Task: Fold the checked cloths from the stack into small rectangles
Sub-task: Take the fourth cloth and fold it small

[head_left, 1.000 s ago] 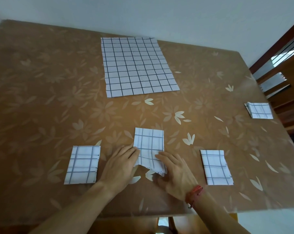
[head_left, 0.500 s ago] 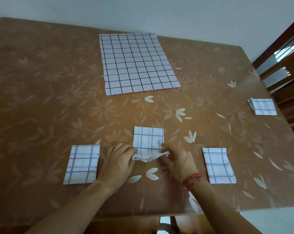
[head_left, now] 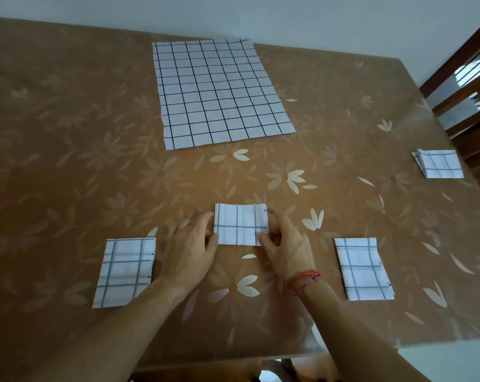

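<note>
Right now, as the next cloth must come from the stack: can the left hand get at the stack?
Probably yes: only bare table lies between the left hand and the stack, though it looks a long stretch. The folded cloth at its fingers sits aside.

No legible text, label, brand, number or sign found in view. The folded cloth (head_left: pixel 240 224) between the left hand (head_left: pixel 187 249) and right hand (head_left: pixel 285 246) bears only a grid of dark lines, as does the flat stack (head_left: pixel 219 92) beyond the hands. The desk (head_left: pixel 68 133) covering bears a leaf-and-flower print, no lettering.
</note>
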`<move>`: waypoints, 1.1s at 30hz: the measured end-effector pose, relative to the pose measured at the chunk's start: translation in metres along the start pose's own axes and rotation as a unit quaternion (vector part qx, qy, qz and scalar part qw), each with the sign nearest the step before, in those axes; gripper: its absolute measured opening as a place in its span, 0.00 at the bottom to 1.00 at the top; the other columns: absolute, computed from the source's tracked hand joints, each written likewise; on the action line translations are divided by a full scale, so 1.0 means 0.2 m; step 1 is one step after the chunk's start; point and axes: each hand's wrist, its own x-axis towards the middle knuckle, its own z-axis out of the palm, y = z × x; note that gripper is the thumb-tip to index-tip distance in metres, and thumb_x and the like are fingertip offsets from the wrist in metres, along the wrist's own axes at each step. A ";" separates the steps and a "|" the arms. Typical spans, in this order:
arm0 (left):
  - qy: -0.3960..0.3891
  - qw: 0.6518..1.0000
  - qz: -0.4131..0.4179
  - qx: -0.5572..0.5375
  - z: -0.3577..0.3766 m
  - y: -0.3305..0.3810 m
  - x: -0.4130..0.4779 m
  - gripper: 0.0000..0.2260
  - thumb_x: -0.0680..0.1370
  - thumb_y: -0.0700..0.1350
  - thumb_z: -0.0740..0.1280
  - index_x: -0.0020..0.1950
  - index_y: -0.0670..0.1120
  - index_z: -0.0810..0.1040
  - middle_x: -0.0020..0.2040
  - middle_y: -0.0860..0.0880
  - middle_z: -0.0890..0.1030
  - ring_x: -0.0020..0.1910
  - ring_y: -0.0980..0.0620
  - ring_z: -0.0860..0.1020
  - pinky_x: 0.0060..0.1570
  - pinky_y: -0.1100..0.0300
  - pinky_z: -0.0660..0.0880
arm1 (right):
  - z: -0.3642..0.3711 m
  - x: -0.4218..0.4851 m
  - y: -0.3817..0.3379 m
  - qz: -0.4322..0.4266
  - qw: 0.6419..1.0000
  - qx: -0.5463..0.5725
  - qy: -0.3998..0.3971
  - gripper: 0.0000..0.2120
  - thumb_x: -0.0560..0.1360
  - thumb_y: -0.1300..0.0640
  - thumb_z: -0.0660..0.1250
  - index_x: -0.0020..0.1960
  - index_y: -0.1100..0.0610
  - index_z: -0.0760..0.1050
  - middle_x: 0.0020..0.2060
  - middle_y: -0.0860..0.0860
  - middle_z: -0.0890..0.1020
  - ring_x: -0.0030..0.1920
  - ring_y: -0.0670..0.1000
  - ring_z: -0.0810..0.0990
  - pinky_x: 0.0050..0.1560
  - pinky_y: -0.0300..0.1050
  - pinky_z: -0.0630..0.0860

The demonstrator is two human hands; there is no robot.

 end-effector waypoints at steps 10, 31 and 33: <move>-0.021 0.981 0.142 0.129 0.03 -0.06 0.04 0.21 0.79 0.40 0.60 0.72 0.41 0.69 0.71 0.44 0.71 0.69 0.45 0.69 0.62 0.43 0.70 | 0.04 0.04 0.00 -0.002 0.999 -0.043 0.011 0.23 0.74 0.55 0.67 0.67 0.49 0.67 0.53 0.50 0.68 0.42 0.52 0.76 0.40 0.45 0.78; -0.092 0.965 0.178 0.168 0.10 -0.15 0.06 0.24 0.83 0.46 0.45 0.78 0.39 0.57 0.78 0.43 0.56 0.78 0.50 0.52 0.74 0.50 0.55 | 0.37 0.11 -0.09 -0.224 0.945 -0.219 -0.092 0.29 0.82 0.50 0.34 0.78 0.63 0.53 0.78 0.58 0.55 0.79 0.54 0.52 0.76 0.55 0.57; -0.086 0.966 0.179 0.164 0.10 -0.15 0.05 0.24 0.83 0.45 0.45 0.77 0.39 0.58 0.78 0.43 0.57 0.78 0.49 0.53 0.74 0.50 0.55 | 0.38 0.12 -0.08 -0.207 0.943 -0.245 -0.091 0.28 0.83 0.50 0.38 0.79 0.62 0.53 0.78 0.57 0.55 0.79 0.54 0.52 0.76 0.55 0.58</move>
